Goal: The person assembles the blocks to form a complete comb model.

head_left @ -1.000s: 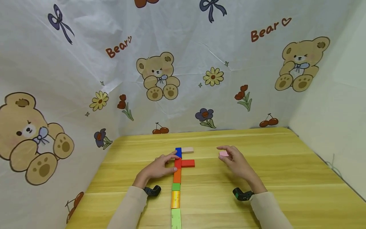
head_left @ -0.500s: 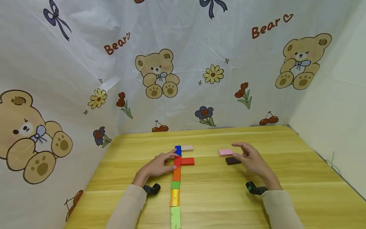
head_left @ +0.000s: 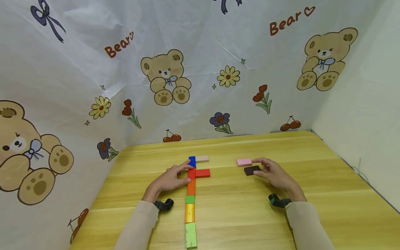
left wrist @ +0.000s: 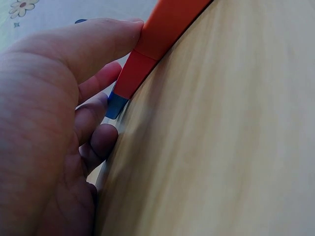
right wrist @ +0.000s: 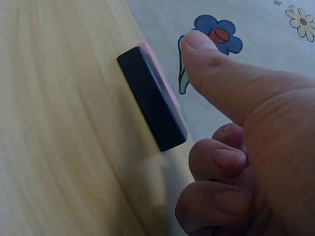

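Note:
A single line of flat blocks runs away from the person: light green (head_left: 191, 236), yellow-orange (head_left: 190, 213), green (head_left: 190, 199), orange (head_left: 191, 188), red (head_left: 191, 173) and blue (head_left: 192, 162). My left hand (head_left: 168, 179) lies along its left side, thumb at the orange block and index fingertip at the red and blue ones. On the right, a dark block (head_left: 251, 170) lies just in front of a pink block (head_left: 244, 162). My right hand (head_left: 278, 176) hovers beside both, fingers loosely bent around nothing; in the right wrist view its thumb (right wrist: 211, 69) stands apart from the dark block.
A tan block (head_left: 202, 158) sticks out rightward beside the blue one, and a second red block (head_left: 203, 173) beside the red one. The wooden table (head_left: 237, 215) ends at a bear-print cloth (head_left: 200, 118) behind. A cord (head_left: 362, 173) lies past the right edge.
My right hand has moved right off the pink block, uncovering the dark block, then slightly back left. The left hand keeps its place at the line. The head view has shifted slightly.

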### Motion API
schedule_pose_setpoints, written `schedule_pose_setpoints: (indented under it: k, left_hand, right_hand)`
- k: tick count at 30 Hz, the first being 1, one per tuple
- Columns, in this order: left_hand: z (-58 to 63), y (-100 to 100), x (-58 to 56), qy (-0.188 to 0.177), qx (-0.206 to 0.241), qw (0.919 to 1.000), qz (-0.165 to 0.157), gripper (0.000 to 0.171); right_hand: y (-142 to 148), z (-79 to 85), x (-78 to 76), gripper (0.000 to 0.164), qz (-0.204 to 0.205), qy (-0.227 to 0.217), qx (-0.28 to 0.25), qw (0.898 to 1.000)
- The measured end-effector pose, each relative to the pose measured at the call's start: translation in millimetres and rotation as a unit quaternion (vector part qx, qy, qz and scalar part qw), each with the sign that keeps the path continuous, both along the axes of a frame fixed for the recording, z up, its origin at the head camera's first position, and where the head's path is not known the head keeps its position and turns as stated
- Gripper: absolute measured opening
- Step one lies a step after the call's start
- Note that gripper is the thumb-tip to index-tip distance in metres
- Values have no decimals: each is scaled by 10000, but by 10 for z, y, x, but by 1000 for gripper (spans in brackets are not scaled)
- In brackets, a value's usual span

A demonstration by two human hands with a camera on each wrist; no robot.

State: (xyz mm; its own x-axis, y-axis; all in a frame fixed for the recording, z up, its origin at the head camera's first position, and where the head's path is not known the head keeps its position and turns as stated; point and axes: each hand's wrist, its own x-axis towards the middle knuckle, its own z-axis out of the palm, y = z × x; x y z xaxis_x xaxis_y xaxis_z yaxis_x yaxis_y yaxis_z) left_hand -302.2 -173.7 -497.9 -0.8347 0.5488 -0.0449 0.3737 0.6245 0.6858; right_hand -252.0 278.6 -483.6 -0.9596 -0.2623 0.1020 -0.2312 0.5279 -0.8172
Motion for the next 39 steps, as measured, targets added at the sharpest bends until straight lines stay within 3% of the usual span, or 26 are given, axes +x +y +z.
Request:
schedule_pose_setpoints:
  k: [21,39]
  left_hand:
    - [17,0,-11,-12,-26,10000,3,50]
    - [10,3,2,-46,31,10000,-13,50]
  right_hand:
    - [-39,-105,-39,40,-552,-83,510,9971]
    - [-65,-90,-49,31,-562,20,743,9956]
